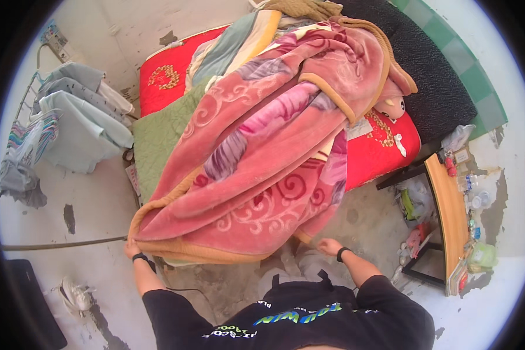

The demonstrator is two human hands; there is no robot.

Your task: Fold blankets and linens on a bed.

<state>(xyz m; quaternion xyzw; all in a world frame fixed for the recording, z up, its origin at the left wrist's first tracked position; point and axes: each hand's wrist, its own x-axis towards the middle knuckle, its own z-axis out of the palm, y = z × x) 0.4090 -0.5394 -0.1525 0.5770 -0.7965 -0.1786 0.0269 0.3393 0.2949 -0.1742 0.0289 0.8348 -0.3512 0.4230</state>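
Left grip [132, 248]: fingers closed on the tan border [216, 255] of a pink blanket [248, 201], at its near left corner. Right grip [331, 247]: fingers curled, just beside the blanket's lower right edge; whether they held cloth could not be told.

The blanket, patterned with scrolls and flowers, ran from the left grip up and to the right over the bed, far beyond both grips, in long slanting folds. Its near border sagged between the two grips, in front of the person. Its far end lay bunched and partly folded over, a plush toy [392, 107] poking out just below it.

Edges: a green quilted cover [157, 151] showed beyond the left grip, along the blanket's left side. Red bedding [151, 105] showed farther off, and again up and right of the right grip. A black headboard [443, 99] bounded the bed beyond that.

Room: concrete floor [361, 227] spread from the right grip across to a wooden tabletop [447, 204], well apart on the right, small items crowded along its far side. Left of the left grip stood a pale wall [93, 204], hanging clothes [81, 128] farther up it.
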